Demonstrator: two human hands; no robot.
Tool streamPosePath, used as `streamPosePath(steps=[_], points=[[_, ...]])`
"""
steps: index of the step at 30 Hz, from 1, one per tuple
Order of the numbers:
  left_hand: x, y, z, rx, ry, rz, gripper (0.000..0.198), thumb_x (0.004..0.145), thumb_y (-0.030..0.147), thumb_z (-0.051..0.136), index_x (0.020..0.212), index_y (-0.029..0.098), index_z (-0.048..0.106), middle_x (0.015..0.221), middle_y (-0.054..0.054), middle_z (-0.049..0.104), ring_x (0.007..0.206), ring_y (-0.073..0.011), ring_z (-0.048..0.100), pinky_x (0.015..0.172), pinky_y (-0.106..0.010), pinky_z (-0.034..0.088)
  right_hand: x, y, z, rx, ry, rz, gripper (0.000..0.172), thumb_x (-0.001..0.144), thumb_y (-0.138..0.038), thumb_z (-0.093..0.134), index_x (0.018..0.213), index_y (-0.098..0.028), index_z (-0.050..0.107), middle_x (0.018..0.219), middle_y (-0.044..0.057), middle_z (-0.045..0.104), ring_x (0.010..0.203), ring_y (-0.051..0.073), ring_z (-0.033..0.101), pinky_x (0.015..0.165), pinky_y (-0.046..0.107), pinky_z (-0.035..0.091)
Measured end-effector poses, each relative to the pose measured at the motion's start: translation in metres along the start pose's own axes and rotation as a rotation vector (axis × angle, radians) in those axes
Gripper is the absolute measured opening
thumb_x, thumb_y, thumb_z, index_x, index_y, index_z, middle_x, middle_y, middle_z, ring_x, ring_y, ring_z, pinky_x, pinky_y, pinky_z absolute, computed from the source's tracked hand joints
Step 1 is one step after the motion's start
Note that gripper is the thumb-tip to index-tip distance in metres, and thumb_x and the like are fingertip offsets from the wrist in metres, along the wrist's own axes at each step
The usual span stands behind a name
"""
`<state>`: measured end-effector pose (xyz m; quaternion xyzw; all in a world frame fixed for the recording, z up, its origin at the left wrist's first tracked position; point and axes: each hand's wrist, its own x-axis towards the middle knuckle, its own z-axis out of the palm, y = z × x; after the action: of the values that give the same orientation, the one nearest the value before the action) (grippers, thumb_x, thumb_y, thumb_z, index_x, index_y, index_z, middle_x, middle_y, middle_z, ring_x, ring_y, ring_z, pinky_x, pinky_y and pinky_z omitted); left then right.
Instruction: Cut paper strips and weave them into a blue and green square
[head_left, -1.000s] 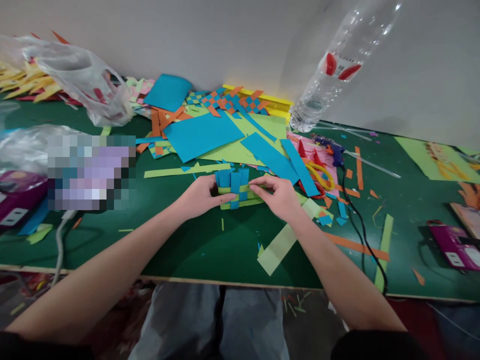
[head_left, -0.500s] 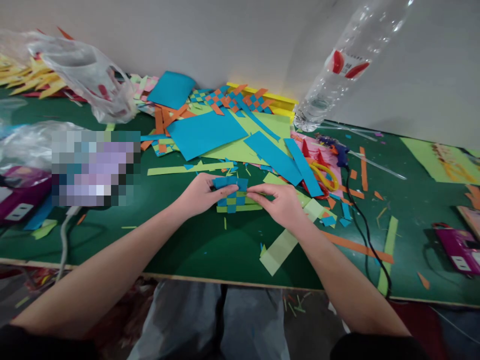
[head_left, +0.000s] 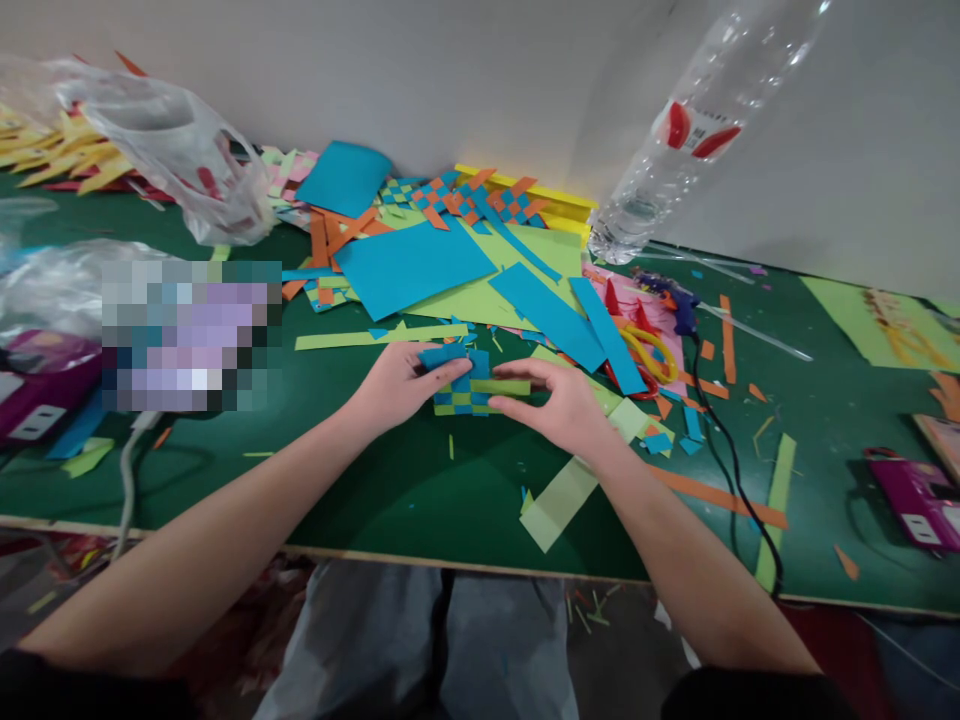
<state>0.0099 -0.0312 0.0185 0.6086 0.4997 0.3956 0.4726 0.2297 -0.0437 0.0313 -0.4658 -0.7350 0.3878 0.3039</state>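
Observation:
A small mat woven from blue and light-green paper strips (head_left: 466,388) lies on the green table (head_left: 390,490) between my hands. My left hand (head_left: 396,384) grips its left side, thumb pressed on the folded blue strip ends. My right hand (head_left: 564,402) is closed on the mat's right edge, fingers curled around a green strip end that sticks out there.
Blue and green paper sheets (head_left: 420,265), woven pieces and scraps pile up behind the mat. Yellow-handled scissors (head_left: 643,350), a glue gun (head_left: 675,305) with a black cord and a clear plastic bottle (head_left: 675,140) sit to the right. A plastic bag (head_left: 172,150) lies at the left.
The blue strip ends that stood upright a second ago are now folded down over the mat. My right hand has shifted along the green strip at the mat's right edge.

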Motion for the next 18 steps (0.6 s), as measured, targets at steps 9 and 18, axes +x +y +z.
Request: streamPosePath(steps=[9, 18], points=[[0.003, -0.005, 0.004, -0.339, 0.093, -0.081, 0.033, 0.074, 0.049, 0.073, 0.083, 0.017, 0.074, 0.088, -0.006, 0.074, 0.083, -0.0225, 0.068, 0.073, -0.034, 0.056, 0.002, 0.004, -0.003, 0.094, -0.051, 0.12, 0.03, 0.081, -0.045, 0.066, 0.068, -0.021, 0.054, 0.069, 0.002, 0.072, 0.076, 0.022, 0.072, 0.062, 0.032, 0.049], [0.007, -0.014, 0.003, -0.239, 0.143, -0.101, 0.031, 0.063, 0.041, 0.082, 0.077, 0.016, 0.072, 0.077, -0.004, 0.07, 0.073, -0.02, 0.065, 0.071, -0.034, 0.055, 0.001, 0.001, 0.001, 0.113, -0.045, 0.099, 0.031, 0.082, -0.041, 0.067, 0.066, -0.022, 0.049, 0.07, 0.0, 0.072, 0.073, 0.019, 0.07, 0.062, 0.029, 0.046]])
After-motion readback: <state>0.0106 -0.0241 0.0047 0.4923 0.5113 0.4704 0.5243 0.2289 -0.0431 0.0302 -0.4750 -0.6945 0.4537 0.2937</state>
